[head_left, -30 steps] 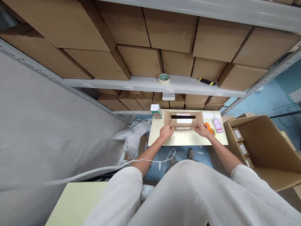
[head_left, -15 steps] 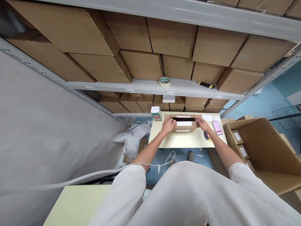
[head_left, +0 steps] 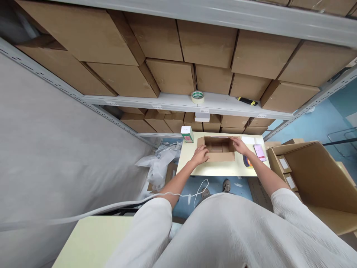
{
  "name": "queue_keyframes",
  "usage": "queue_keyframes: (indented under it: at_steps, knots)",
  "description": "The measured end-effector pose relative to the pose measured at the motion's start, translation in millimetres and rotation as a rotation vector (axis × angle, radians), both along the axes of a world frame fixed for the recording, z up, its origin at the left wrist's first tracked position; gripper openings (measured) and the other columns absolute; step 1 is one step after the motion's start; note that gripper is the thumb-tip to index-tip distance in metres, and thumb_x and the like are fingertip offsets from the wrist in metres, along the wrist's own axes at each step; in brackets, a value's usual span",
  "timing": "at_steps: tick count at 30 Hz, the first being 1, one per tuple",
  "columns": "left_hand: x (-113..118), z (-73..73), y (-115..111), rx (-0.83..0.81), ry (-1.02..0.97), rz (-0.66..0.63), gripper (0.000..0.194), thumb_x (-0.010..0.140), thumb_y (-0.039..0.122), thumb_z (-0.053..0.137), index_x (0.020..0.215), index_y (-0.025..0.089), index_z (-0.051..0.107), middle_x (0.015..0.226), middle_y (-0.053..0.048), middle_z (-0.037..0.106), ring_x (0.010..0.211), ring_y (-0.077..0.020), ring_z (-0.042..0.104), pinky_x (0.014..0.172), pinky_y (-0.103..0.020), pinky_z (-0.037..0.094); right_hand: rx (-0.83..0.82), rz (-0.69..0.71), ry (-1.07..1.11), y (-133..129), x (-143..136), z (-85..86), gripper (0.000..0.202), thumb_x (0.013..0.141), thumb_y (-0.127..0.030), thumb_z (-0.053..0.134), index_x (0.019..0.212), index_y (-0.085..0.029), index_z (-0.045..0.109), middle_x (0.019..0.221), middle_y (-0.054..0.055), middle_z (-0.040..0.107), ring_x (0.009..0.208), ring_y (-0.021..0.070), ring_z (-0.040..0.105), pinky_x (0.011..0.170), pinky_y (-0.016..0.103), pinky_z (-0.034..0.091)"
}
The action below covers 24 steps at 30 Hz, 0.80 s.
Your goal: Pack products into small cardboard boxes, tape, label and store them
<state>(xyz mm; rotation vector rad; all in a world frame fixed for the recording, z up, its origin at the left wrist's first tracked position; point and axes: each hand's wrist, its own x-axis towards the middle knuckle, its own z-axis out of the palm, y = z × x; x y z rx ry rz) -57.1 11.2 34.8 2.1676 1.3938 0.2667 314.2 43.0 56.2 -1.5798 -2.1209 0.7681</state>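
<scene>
- Centrally, one open carton [head_left: 221, 157], brown, on a pale yellow table [head_left: 216, 170]; flaps spread, inner walls and base visible.
- Left hand [head_left: 200, 155]: at the carton's left end, fingers bent and slightly apart; whether they pinch the cardboard cannot be told.
- Right hand [head_left: 240, 146]: at the right end, fingers curled at the rim; closure on it cannot be told.
- Same table: green-and-white box [head_left: 187, 135], far left corner; white paper [head_left: 248, 140] and lit phone [head_left: 260, 153], right; tape roll [head_left: 248, 162], partly hidden by the right forearm.
- Grey shelf [head_left: 173, 98], beyond: pale tape roll with green core [head_left: 198, 101], black-and-yellow cutter [head_left: 247, 101], rows of brown boxes [head_left: 212, 48].
- Right: large open carton [head_left: 320, 167] holding labelled boxes [head_left: 283, 163].
- Left: crumpled plastic [head_left: 160, 163], grey wall [head_left: 75, 141], white cable [head_left: 117, 205].
- Below: blue floor [head_left: 238, 190], two shoes [head_left: 227, 185].
</scene>
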Motion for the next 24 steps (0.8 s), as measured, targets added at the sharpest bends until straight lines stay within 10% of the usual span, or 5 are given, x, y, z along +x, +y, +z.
queue_keyframes:
  at_steps: [7, 14, 24]
  knots:
    - [0, -2.9, -4, 0.036, -0.02, -0.024, 0.032, 0.082, 0.025, 0.081, 0.113, 0.022, 0.072, 0.16, -0.016, 0.056, 0.157, -0.0389, 0.044, 0.126, -0.055, 0.044, -0.157, 0.037, -0.166, 20, -16, 6.0, 0.094, 0.096, -0.054, 0.063, 0.178, -0.03, 0.023, 0.185, 0.009, 0.019, 0.167, 0.0429, 0.023, 0.132, 0.069, 0.026]
    - [7, 0.9, -7, 0.042, 0.0, -0.002, 0.029, 0.085, 0.02, 0.081, 0.11, 0.022, 0.067, 0.158, -0.017, 0.052, 0.157, -0.0392, 0.04, 0.124, -0.057, 0.046, -0.474, 0.156, -0.273, 28, -24, 7.0, 0.163, 0.055, -0.061, 0.102, 0.179, -0.039, -0.003, 0.184, 0.008, -0.022, 0.17, 0.0461, -0.004, 0.133, 0.066, 0.025]
    - [26, 2.3, 2, -0.011, 0.072, 0.115, 0.021, 0.095, 0.018, 0.07, 0.112, 0.024, 0.062, 0.159, -0.014, 0.049, 0.152, -0.0374, 0.041, 0.107, -0.054, 0.061, -0.359, 0.147, -0.131, 29, -19, -11.2, 0.146, 0.064, -0.044, 0.098, 0.179, -0.036, 0.008, 0.185, 0.01, -0.018, 0.17, 0.043, 0.01, 0.128, 0.054, 0.042]
